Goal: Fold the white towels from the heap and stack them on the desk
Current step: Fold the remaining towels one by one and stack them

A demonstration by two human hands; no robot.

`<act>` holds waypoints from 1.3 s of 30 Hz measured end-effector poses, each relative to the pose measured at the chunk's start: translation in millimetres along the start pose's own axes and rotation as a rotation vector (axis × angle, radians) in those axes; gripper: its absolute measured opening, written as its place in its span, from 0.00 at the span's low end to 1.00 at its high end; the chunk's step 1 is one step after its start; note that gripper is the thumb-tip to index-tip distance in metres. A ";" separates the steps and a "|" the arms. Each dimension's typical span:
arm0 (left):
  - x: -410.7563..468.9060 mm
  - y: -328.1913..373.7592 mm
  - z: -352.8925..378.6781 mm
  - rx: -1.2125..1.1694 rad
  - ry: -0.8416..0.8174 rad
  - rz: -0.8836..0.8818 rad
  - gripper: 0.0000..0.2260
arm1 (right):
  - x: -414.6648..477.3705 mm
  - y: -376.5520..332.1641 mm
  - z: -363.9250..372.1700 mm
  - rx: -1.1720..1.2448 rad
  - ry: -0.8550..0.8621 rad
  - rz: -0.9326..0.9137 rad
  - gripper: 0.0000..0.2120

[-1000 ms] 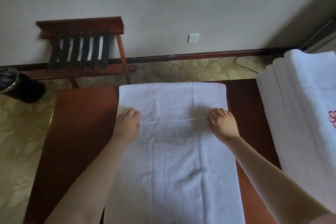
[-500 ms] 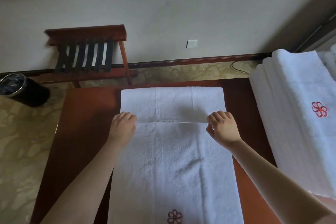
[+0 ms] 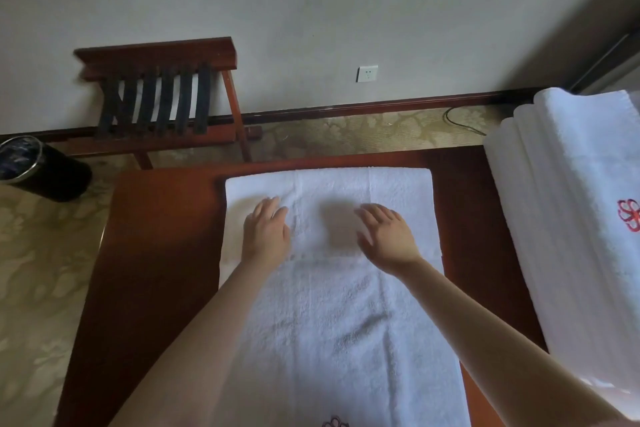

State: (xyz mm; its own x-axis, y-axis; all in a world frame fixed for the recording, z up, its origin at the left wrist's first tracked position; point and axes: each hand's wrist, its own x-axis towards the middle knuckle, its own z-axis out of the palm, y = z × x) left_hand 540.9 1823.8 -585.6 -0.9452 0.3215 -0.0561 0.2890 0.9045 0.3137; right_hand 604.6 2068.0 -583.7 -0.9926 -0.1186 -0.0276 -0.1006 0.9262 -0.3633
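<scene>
Wooden desk (image 3: 156,253), seen from above, standing before a pale wall. Towel (image 3: 329,340) lies flat along the desk's middle, long axis running from the person toward the wall. Its far end is folded back toward the person, and the fold's edge crosses the towel at the wrists. Left hand (image 3: 266,236) and right hand (image 3: 388,239) rest palm-down on this flap, apart, fingers straight, gripping nothing. The towel's near end and its dark emblem (image 3: 334,422) are cut off by the frame's lower edge. Stack (image 3: 571,218) of folded towels at right is cut off by the right edge, its base hard to make out.
</scene>
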 end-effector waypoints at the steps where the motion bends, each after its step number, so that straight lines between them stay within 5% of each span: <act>1: 9.6 5.8 5.0 -0.048 0.008 -0.010 0.15 | 11.0 -5.7 4.5 0.024 -0.004 -0.016 0.22; 5: 36.1 11.4 25.6 -0.138 0.010 -0.080 0.20 | 50.9 -20.3 23.8 0.112 0.029 -0.006 0.24; 10: 41.6 -18.1 39.0 0.130 -0.077 -0.060 0.30 | 70.1 1.0 49.5 -0.023 -0.121 0.034 0.27; 19: 54.3 -38.0 38.9 0.200 -0.143 0.007 0.32 | 62.8 95.3 17.9 -0.158 -0.041 0.356 0.31; 26: 61.7 -32.4 25.9 0.041 0.053 -0.004 0.26 | 69.6 68.3 12.8 -0.161 0.005 0.201 0.27; 35: 82.1 -73.7 13.9 0.226 -0.163 -0.178 0.29 | 70.8 62.0 25.2 -0.118 -0.026 0.231 0.28; 39: 85.9 -52.9 8.0 0.310 -0.007 -0.043 0.16 | 84.7 66.5 4.1 -0.214 0.064 0.283 0.24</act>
State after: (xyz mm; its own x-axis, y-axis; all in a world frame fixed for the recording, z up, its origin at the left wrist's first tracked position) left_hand 445.6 1805.7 -614.5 -0.9567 0.2825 -0.0704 0.2827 0.9592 0.0072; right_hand 514.1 2118.0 -614.1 -0.9848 0.1693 -0.0386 0.1731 0.9740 -0.1462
